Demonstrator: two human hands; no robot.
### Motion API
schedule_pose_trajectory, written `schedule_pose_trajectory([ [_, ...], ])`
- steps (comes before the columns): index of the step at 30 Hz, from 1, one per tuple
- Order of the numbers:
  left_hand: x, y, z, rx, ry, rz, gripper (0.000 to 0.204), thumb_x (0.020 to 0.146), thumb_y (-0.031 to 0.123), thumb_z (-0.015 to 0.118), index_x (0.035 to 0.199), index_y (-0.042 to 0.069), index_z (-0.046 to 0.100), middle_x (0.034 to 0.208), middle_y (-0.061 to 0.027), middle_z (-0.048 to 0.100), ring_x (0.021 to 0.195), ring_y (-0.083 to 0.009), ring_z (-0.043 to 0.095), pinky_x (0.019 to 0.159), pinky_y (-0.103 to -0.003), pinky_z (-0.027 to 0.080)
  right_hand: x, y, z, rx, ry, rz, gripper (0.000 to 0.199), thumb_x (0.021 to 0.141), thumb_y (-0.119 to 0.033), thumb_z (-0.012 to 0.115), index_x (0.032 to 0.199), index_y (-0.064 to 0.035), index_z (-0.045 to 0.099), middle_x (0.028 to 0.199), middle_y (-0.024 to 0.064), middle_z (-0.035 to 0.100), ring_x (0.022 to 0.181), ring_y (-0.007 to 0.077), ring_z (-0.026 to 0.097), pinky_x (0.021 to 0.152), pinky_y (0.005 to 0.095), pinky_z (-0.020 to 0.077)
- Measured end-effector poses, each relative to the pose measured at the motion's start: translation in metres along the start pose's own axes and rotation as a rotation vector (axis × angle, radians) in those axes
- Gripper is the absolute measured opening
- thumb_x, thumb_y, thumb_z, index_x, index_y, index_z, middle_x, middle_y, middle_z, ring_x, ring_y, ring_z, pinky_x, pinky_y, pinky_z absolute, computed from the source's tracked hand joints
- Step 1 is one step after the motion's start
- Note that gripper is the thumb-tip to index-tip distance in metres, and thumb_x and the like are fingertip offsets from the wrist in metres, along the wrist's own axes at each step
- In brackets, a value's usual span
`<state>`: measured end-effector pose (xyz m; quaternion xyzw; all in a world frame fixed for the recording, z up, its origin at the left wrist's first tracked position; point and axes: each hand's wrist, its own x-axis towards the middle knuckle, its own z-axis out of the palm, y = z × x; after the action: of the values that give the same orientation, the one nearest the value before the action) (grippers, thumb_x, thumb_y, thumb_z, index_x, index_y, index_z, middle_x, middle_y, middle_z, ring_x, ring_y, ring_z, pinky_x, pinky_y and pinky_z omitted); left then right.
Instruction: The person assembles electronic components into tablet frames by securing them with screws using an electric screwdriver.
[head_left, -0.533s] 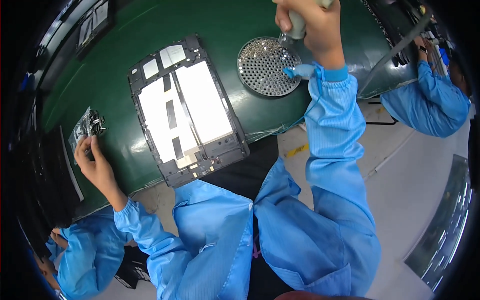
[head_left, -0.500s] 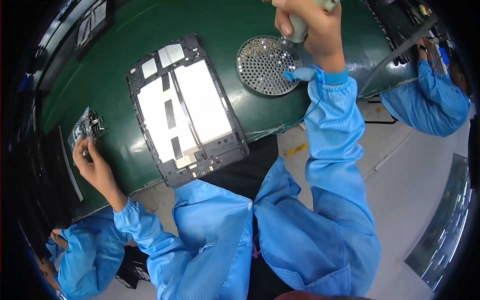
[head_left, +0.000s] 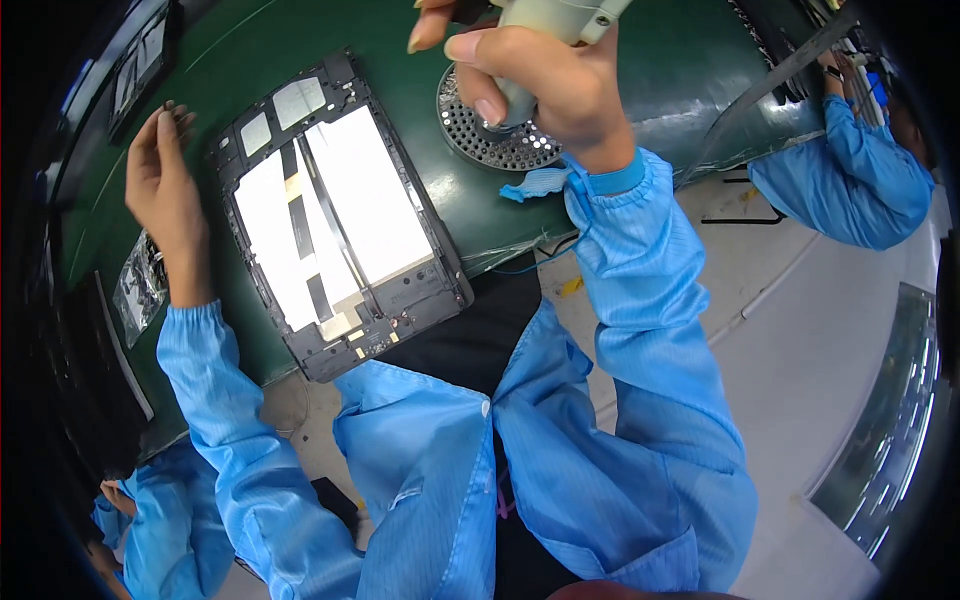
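Note:
My right hand (head_left: 560,85) is wrapped round a pale grey-green electric screwdriver (head_left: 555,20). Its lower end is over a round perforated metal tray (head_left: 470,140), which holds small shiny screws and is partly hidden by the hand. To the left of it, an opened tablet (head_left: 340,215) with a black frame and white batteries lies at a slant near the table's front edge. Beyond the tablet's left side my left hand (head_left: 165,190) is raised with its fingers drawn together; whatever they hold cannot be made out. Below that hand lies a clear plastic bag (head_left: 140,285) of small dark parts.
The green table (head_left: 650,110) carries a dark framed panel (head_left: 140,65) at the far left and dark stacked pieces (head_left: 80,350) nearer. A grey cable (head_left: 765,85) arcs across the right side. Co-workers in blue sleeves (head_left: 820,190) sit at the right and lower left.
My left hand has left the plastic bag and moved farther up the table. My right hand with the screwdriver has come lower and left over the screw tray. The view has shifted slightly.

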<state>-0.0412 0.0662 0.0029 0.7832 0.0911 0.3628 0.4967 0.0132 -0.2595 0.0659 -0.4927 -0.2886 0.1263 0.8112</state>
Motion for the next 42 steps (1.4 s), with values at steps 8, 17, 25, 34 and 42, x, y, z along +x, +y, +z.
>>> schedule_pose_trajectory([
  [8,0.0,-0.019,0.007,-0.099,-0.063,-0.152,0.037,0.104,0.026,0.056,0.125,-0.005,0.056,0.112,-0.0137,0.065,0.101,-0.0172,0.065,0.091,-0.029,0.052,-0.003,0.005,0.004,-0.006,-0.012,0.101,0.03,0.08,0.002,0.063,0.111,0.0038,0.062,0.092,0.0112,0.07,0.055,0.0087,0.057,0.046,0.0231,0.0456],
  [17,-0.001,-0.014,0.003,-0.03,-0.102,-0.145,0.039,0.104,0.026,0.056,0.132,-0.002,0.057,0.11,-0.0098,0.065,0.101,-0.0135,0.063,0.091,-0.026,0.05,0.001,0.011,0.003,-0.105,-0.051,-0.003,0.027,0.08,0.0,0.063,0.106,0.003,0.065,0.091,0.0083,0.069,0.076,0.0122,0.064,0.062,0.0269,0.0528],
  [25,-0.002,-0.008,0.008,-0.015,-0.059,-0.152,0.041,0.101,0.025,0.062,0.13,-0.003,0.058,0.116,-0.0132,0.066,0.102,-0.0154,0.065,0.093,-0.028,0.051,0.005,0.025,0.007,-0.126,0.026,-0.054,0.022,0.078,-0.007,0.073,0.098,0.0019,0.071,0.074,0.006,0.07,0.062,0.0111,0.066,0.049,0.0264,0.0518],
  [34,-0.003,-0.006,0.012,-0.148,-0.07,-0.179,0.035,0.102,0.021,0.06,0.124,-0.006,0.06,0.119,-0.0163,0.067,0.11,-0.0211,0.065,0.099,-0.03,0.05,0.004,0.027,0.003,-0.35,-0.022,-0.16,0.017,0.075,-0.004,0.071,0.091,-0.0007,0.071,0.075,0.007,0.071,0.057,0.012,0.065,0.048,0.0271,0.0527],
  [42,-0.002,-0.009,0.017,-0.131,-0.288,-0.185,0.028,0.101,0.019,0.061,0.12,-0.002,0.065,0.106,-0.0102,0.07,0.098,-0.0141,0.066,0.091,-0.024,0.05,0.005,0.01,0.008,-0.198,-0.005,-0.107,0.022,0.075,0.0,0.066,0.096,0.0019,0.07,0.087,0.0101,0.073,0.052,0.0122,0.061,0.045,0.0272,0.0495],
])
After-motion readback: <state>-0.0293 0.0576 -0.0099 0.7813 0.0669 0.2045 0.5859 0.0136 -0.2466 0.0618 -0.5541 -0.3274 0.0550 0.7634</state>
